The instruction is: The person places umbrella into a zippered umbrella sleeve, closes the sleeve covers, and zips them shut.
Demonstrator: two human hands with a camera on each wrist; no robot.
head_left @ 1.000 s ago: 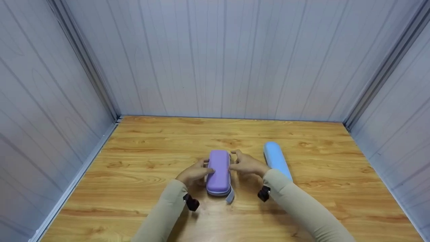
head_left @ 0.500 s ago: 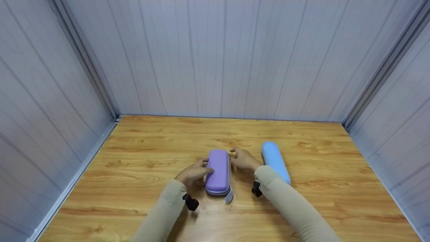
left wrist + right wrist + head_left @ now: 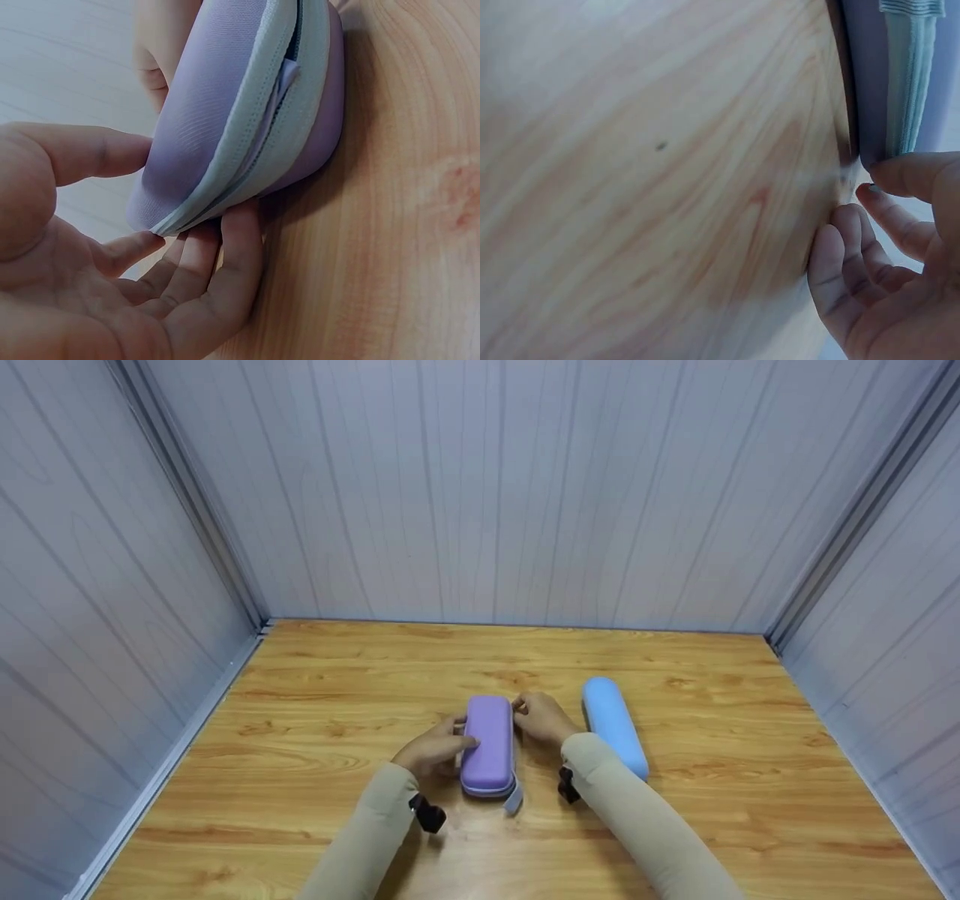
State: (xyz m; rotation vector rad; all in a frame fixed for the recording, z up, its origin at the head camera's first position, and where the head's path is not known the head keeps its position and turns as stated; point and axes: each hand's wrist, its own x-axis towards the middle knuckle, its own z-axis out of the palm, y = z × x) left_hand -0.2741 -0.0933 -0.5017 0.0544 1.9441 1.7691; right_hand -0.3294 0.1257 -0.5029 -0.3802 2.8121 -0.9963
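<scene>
Purple case (image 3: 487,750) rests on the table (image 3: 337,675) between your two hands. Your left hand (image 3: 433,748) grips it, thumb on top and fingers curled against the side, likely to steady it. Your right hand (image 3: 544,720) is at the far right corner, where the zip (image 3: 911,90) runs, thumb and forefinger close together; whether they pinch anything, I cannot tell. You have two cases, one purple and one blue (image 3: 615,727), the blue case beside your right forearm, perhaps set aside for working room; also one grey strap (image 3: 513,801) and two black wrist devices (image 3: 429,814).
</scene>
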